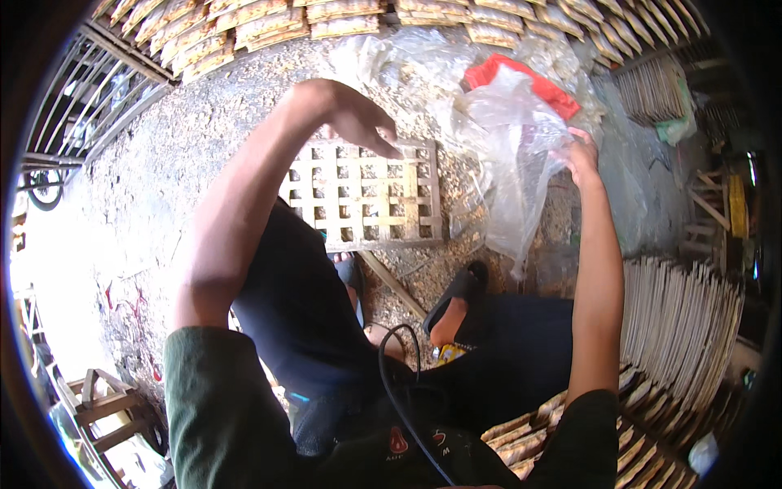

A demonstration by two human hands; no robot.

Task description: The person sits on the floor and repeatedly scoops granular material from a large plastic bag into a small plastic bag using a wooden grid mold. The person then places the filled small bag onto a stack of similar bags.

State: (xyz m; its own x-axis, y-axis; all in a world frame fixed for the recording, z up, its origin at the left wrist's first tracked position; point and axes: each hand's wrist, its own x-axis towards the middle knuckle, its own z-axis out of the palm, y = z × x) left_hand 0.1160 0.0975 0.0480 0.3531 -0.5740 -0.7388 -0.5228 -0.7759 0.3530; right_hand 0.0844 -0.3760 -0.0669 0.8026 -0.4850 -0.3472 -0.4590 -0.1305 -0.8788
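My right hand is closed on the edge of a clear plastic bag, which hangs loosely from it. My left hand hovers over the far edge of a wooden lattice rack. Its fingers are bent but apart, with nothing seen in them. The rack is a pale grid of crossed slats in front of my feet. Behind the clear bag lies a red plastic bag.
Rows of filled packs line the far side. Crumpled clear plastic sheets lie before them. Thin boards stand stacked at right, above more packs. A wooden stool stands at lower left. Crumbs cover the floor. A stick lies between my feet.
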